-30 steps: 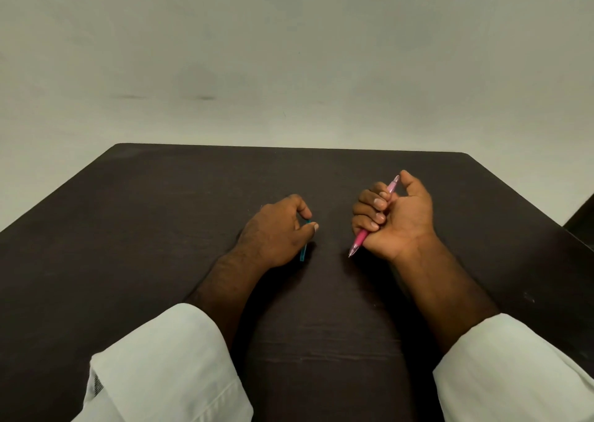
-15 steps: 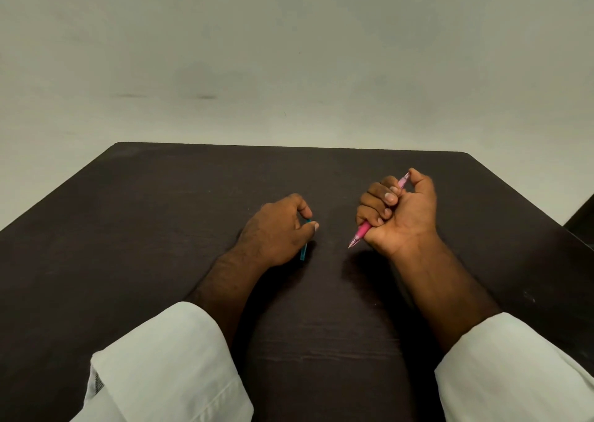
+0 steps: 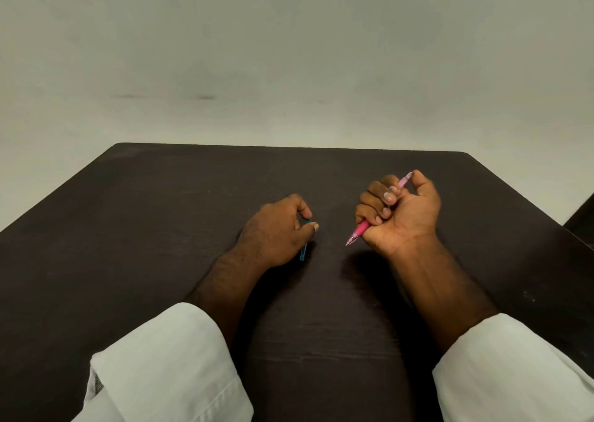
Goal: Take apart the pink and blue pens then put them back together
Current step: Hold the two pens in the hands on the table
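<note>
**Head view: two pens, each in its own fist**

The head view looks down on a dark brown table [image 3: 160,229] set against a plain pale wall [image 3: 289,52]; a dark object [image 3: 583,222] cuts into the right edge of the frame. Two white sleeves [image 3: 167,367] fill the lower corners.

The left hand [image 3: 273,232], left of centre, rests knuckles-up on the table, fingers curled under and thumb tip meeting the forefinger. It hides most of the blue pen [image 3: 303,251]; only a short teal length shows below the thumb and a sliver between thumb and forefinger.

The right hand [image 3: 400,211], right of centre, is turned palm toward the camera and raised off the table, its fingers wrapped tightly around the pink pen [image 3: 360,230]. The pen slants with its tip toward lower left, and the thumb presses on its top end.

Count: two hands, two pens, one of each colour, both whole as far as can be seen.
</note>
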